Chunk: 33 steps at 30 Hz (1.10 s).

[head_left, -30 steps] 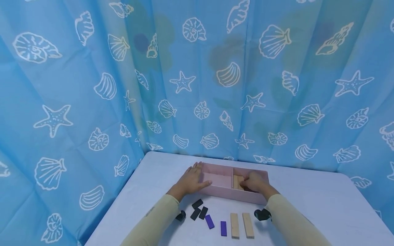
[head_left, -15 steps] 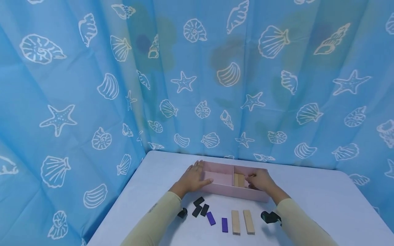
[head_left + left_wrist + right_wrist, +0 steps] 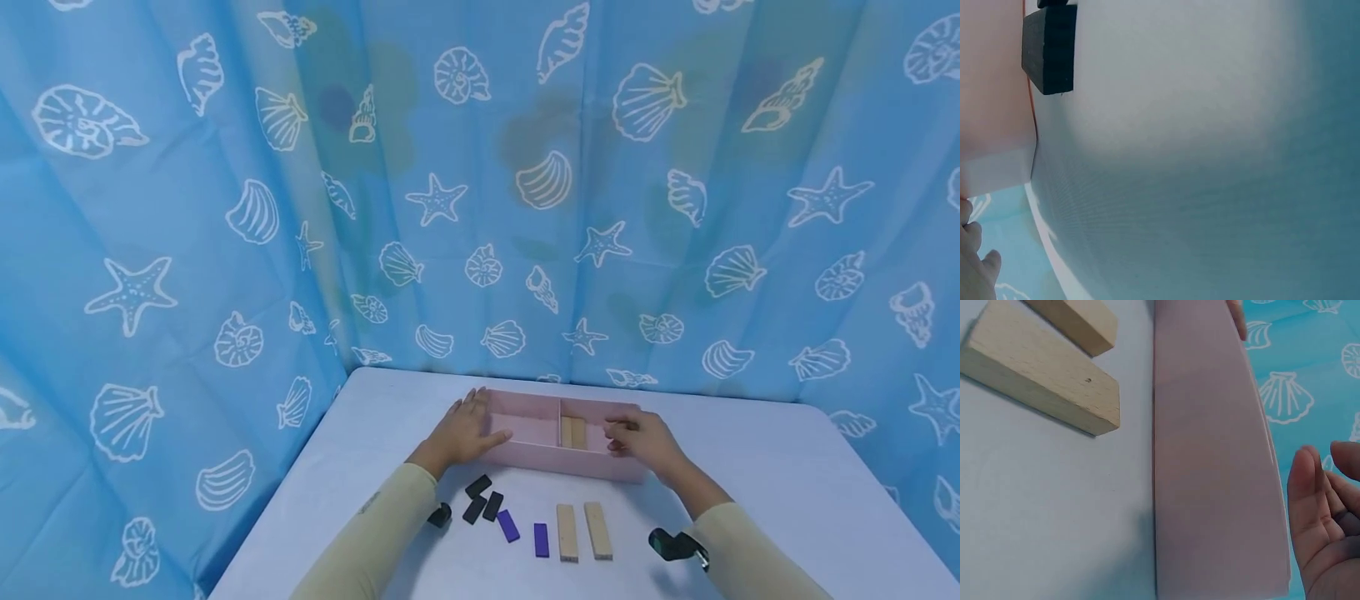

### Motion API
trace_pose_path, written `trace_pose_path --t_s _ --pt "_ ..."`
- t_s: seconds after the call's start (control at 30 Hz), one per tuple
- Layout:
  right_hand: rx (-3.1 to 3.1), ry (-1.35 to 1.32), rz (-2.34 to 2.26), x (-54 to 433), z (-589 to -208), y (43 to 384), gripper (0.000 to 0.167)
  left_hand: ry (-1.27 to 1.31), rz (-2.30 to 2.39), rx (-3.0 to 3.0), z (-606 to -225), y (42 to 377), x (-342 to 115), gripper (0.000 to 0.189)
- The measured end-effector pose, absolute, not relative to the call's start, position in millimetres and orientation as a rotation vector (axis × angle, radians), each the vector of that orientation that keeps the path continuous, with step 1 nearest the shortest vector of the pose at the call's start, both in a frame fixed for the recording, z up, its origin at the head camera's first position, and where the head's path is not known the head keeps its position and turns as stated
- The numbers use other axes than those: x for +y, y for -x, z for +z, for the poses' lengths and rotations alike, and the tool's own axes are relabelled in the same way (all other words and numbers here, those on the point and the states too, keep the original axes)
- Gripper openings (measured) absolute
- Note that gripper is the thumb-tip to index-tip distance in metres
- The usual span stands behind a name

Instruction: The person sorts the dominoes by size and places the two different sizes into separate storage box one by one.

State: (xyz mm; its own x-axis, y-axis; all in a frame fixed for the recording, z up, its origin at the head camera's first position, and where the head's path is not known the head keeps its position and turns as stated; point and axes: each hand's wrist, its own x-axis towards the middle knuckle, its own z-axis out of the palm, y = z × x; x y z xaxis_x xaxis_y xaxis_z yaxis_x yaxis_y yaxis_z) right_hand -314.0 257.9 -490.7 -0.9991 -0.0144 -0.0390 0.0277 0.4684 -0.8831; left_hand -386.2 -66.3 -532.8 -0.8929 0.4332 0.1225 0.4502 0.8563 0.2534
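A pink two-compartment box (image 3: pixel 562 460) stands near the back of the table. My left hand (image 3: pixel 459 432) rests on its left end, with fingers along the wall and thumb over the front edge. Two wooden blocks (image 3: pixel 573 433) lie side by side in the right compartment, against the divider. Over the right end of that compartment is my right hand (image 3: pixel 647 442), its fingers loosely bent. In the right wrist view, thumb and fingers of the right hand (image 3: pixel 1329 531) are apart and hold nothing. The left compartment shows only its bare floor.
In front of the box lie two wooden blocks (image 3: pixel 567 533), two purple blocks (image 3: pixel 508 526) and three black blocks (image 3: pixel 475 510) on the white table (image 3: pixel 750 475). A blue shell-patterned curtain (image 3: pixel 495 208) hangs behind and to the left.
My right hand has let go of a wooden block beside the divider, drawn back to the right and lifted out of the compartment. The left hand has stayed on the box.
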Motion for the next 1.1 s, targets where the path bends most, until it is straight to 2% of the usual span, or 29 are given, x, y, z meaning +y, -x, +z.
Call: trace_pose_path --t_s 0.5,0.83,1.1 --pt "2.517 -0.004 -1.708 258 -504 285 0.035 0.688 -0.46 -2.996 -536 383 -69 0.097" --pt "2.514 -0.07 -1.638 253 -512 279 0.03 0.705 -0.393 -2.981 -535 382 -67 0.096" --pt "2.551 -0.005 -1.55 254 -511 275 0.027 0.696 -0.367 -2.972 -535 386 -67 0.096"
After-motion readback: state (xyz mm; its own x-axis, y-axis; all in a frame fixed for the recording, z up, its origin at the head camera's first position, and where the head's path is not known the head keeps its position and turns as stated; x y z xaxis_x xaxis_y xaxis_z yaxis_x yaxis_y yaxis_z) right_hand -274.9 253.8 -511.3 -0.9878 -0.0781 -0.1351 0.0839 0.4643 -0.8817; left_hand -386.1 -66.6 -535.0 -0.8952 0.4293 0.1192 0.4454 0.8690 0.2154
